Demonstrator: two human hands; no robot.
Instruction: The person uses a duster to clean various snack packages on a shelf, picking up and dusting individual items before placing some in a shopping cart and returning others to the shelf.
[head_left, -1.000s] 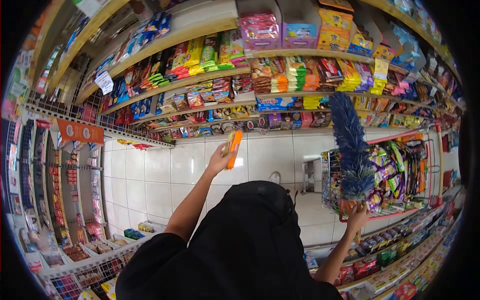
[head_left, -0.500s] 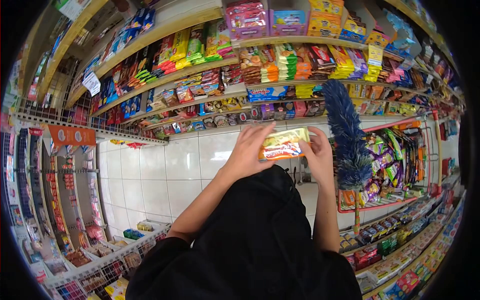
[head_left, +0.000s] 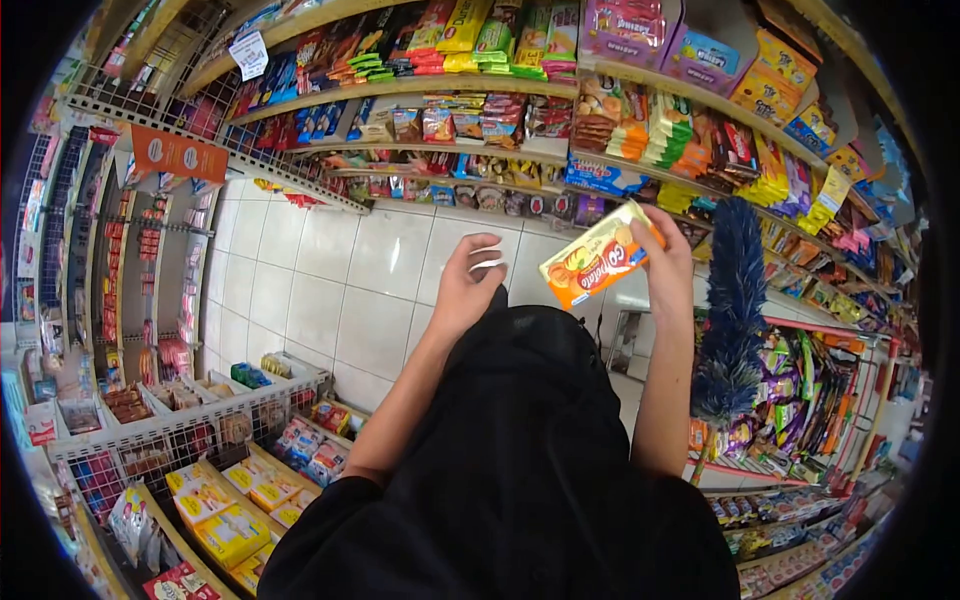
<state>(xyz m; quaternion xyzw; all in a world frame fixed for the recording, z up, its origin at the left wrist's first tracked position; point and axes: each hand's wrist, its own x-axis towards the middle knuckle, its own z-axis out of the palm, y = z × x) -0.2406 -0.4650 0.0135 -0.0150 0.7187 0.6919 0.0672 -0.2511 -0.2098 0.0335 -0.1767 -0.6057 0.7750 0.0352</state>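
Observation:
My right hand (head_left: 664, 255) grips the right end of a yellow and orange snack packet (head_left: 598, 258) marked "Go Potato", its printed front facing up and tilted. To its left, my left hand (head_left: 470, 282) is apart from the packet, fingers loosely curled and spread with nothing between them. Both hands are over the tiled floor, in front of my black top. A dark blue feather duster (head_left: 733, 310) stands upright just right of my right forearm.
Shelves (head_left: 400, 92) full of snack packets curve across the front. At the right is a red wire basket (head_left: 790, 468) holding many packets. A white mesh rack (head_left: 190, 425) stands at the lower left, and an orange sign (head_left: 180, 155) hangs at the upper left.
My left hand has let go of the packet and moved left. The packet, held by my right hand alone, has turned and shifted right and lower. The view has swung left.

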